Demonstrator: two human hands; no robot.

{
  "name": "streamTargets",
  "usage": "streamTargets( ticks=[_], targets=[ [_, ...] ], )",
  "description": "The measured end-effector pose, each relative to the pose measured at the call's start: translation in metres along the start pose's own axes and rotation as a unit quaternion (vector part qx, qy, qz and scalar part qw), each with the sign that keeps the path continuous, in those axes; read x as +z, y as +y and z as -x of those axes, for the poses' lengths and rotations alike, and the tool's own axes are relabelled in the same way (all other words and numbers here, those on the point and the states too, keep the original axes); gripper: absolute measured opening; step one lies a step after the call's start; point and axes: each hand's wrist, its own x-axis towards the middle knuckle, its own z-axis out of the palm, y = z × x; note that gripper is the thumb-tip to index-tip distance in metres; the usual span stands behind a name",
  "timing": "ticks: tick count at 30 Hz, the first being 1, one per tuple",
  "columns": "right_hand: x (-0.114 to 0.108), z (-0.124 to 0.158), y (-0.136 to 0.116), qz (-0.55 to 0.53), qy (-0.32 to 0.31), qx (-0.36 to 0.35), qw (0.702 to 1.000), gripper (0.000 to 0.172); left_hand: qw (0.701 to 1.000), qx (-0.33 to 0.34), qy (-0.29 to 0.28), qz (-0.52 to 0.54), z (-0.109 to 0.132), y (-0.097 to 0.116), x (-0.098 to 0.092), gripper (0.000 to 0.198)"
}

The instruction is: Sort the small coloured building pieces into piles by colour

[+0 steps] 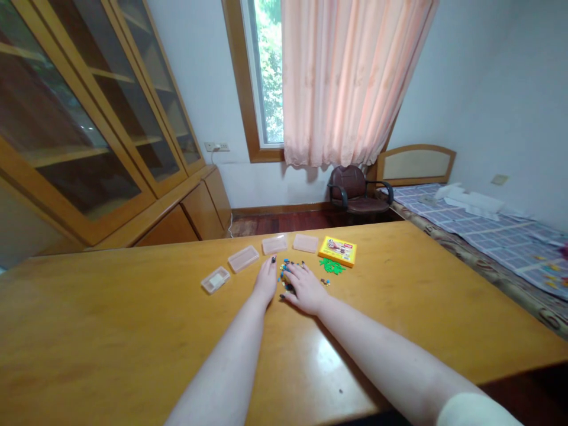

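On the desk lies a pile of small blue, black, white and brown toy pieces [284, 270], partly hidden by my right hand [307, 289]. That hand is palm down with its fingers spread over the pile's right side. Along the pile's left edge rests my left hand [266, 281], fingers stretched forward, with no piece visible in it. Green pieces [332, 267] are heaped to the right of my right hand. Between them and my wrist sits a small cluster of brown, blue and white pieces [325, 282].
Beyond my hands several clear plastic boxes form an arc: one box [215, 280] holding something pale, then a second [244, 259], a third [275, 244] and a fourth [306, 243]. A yellow printed box [338, 251] lies right of them. Past the desk [133, 331] stands a chair [357, 189].
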Motion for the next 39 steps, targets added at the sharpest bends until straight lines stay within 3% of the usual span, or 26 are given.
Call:
streamTargets(
  ticks=[3, 7, 11, 17, 23, 28, 33, 36, 39],
  targets=[
    [0.000, 0.026, -0.001, 0.049, 0.042, 0.176, 0.982, 0.070, 0.998, 0.012, -0.030, -0.053, 0.003, 0.005, 0.002, 0.043],
    [0.002, 0.054, 0.008, 0.050, 0.000, 0.248, 0.967, 0.080, 0.997, -0.003, -0.023, -0.078, 0.005, 0.009, 0.005, 0.042],
    [0.005, 0.047, 0.015, 0.022, -0.022, 0.202, 0.979, 0.086, 0.995, -0.010, -0.022, -0.092, 0.006, 0.014, 0.005, 0.041],
    [0.013, -0.005, 0.019, -0.018, -0.015, 0.138, 0.990, 0.095, 0.995, -0.033, -0.008, -0.095, 0.007, 0.021, 0.000, 0.040],
    [0.017, -0.046, 0.029, -0.042, -0.045, 0.041, 0.997, 0.085, 0.995, -0.042, -0.002, -0.085, 0.004, 0.019, -0.001, 0.040],
    [0.013, -0.048, 0.033, -0.064, -0.064, -0.086, 0.992, 0.068, 0.993, -0.050, -0.022, -0.100, 0.001, 0.017, -0.002, 0.043],
    [0.001, -0.031, 0.029, -0.100, -0.065, -0.166, 0.979, 0.062, 0.992, -0.029, -0.041, -0.113, 0.000, 0.014, -0.002, 0.043],
    [-0.004, -0.016, 0.028, -0.081, -0.039, -0.146, 0.985, 0.051, 0.991, -0.019, -0.048, -0.120, 0.001, 0.012, -0.001, 0.042],
    [-0.005, -0.005, 0.036, -0.001, 0.041, 0.011, 0.999, 0.048, 0.991, -0.016, -0.045, -0.128, 0.001, 0.013, -0.001, 0.041]
  ],
)
